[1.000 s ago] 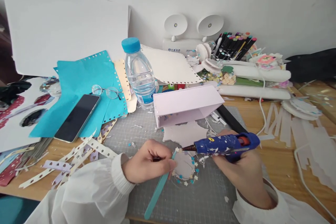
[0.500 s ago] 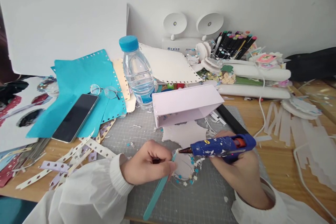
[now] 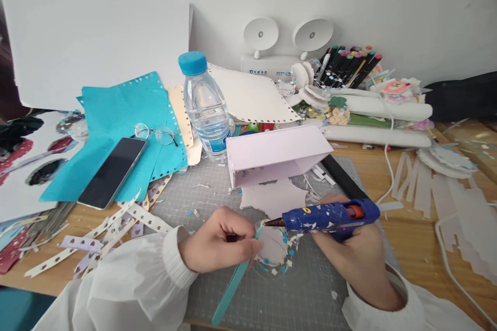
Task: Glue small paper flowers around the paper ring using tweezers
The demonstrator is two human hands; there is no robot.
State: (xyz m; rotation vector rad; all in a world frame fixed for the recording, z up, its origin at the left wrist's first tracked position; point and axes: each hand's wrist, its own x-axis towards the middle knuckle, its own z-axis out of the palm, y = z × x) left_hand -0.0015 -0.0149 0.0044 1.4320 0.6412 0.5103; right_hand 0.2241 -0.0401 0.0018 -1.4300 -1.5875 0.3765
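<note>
My left hand (image 3: 221, 240) is closed around teal tweezers (image 3: 232, 292), whose wide end points down toward the near edge. The tweezers' tip stands just beside the nozzle of a blue hot glue gun (image 3: 322, 216); whatever the tip grips is too small to make out. My right hand (image 3: 353, 256) is wrapped round the gun's handle, nozzle pointing left. Beneath both hands, a round white piece (image 3: 274, 245) ringed by a wire with small blue and white stars lies on the grey cutting mat (image 3: 310, 289). My left hand partly hides it.
Behind stand a folded white card box (image 3: 277, 152) and a water bottle (image 3: 205, 108). A phone (image 3: 112, 173) and glasses (image 3: 155, 134) lie on blue paper at left, near punched paper strips (image 3: 116, 227). A white cable (image 3: 388, 165) runs along the right.
Both hands, the tweezers and the glue gun hold nearly the same place. The whole view has shifted very slightly.
</note>
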